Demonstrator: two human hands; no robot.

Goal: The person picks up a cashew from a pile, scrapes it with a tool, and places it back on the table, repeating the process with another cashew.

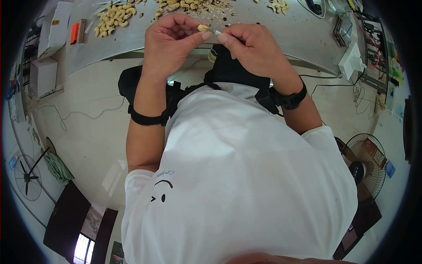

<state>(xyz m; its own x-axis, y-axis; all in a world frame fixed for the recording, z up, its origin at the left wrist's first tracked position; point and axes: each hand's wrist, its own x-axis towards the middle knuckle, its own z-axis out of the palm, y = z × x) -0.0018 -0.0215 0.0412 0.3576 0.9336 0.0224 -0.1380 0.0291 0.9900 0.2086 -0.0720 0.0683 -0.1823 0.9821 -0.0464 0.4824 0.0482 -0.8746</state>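
Note:
My left hand [169, 44] pinches a pale cashew nut [203, 27] between thumb and fingertips, just over the near edge of the metal table [303, 39]. Closed around a small thin tool [216, 32] with a whitish handle, my right hand [255, 46] keeps the tool's narrow metal tip at the nut's right side. The exact shape of the tip is too small to make out. Beyond my left hand lies a pile of cashews [115, 20]. Another heap of nuts [178, 5] sits beyond both hands, beside scattered skin crumbs [215, 9].
A few more cashews [278, 6] lie at the table's far right. An orange and dark block [77, 32] rests near its left edge. At the right edge are a metal case [342, 31] and a white power strip [350, 61] with cables. A standing fan [365, 167] is at lower right.

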